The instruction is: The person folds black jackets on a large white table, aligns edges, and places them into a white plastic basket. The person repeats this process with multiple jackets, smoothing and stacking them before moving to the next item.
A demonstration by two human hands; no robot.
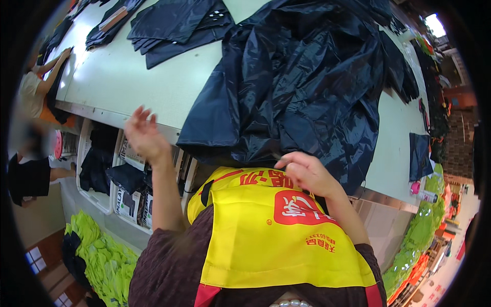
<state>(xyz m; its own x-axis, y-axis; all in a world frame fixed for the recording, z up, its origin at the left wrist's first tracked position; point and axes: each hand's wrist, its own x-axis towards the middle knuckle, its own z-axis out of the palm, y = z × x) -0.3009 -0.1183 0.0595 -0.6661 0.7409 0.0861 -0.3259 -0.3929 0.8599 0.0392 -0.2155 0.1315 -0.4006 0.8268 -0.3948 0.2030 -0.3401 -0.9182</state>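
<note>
Fingers of the left hand (147, 137) are curving loosely in mid-air near the front edge of the white table (105, 92), released, while those of the right hand (303, 172) are bending just at the near edge of the dark garment (312, 87); whether they are pinching it or only touching it, I cannot tell. At the far left a co-worker (31, 97) is reaching both arms toward dark cloth at the table's edge. White bins (95, 202) are sitting below the front edge, holding dark bundles and printed packages, and a lime-green heap (105, 263) is lying nearer the person. On the tabletop, a stack of dark folded pieces (176, 28) is resting left of the garment, which is sprawling across the middle, glossy and wrinkled, its near edge drooping over the front. Directly below it, a yellow apron (286, 250) is covering the person's chest. Farther right, a small dark piece (420, 158) is lying at the table's side, a bottle (426, 195) is lying near the corner, and another lime-green heap (409, 250) is stretching alongside.
</note>
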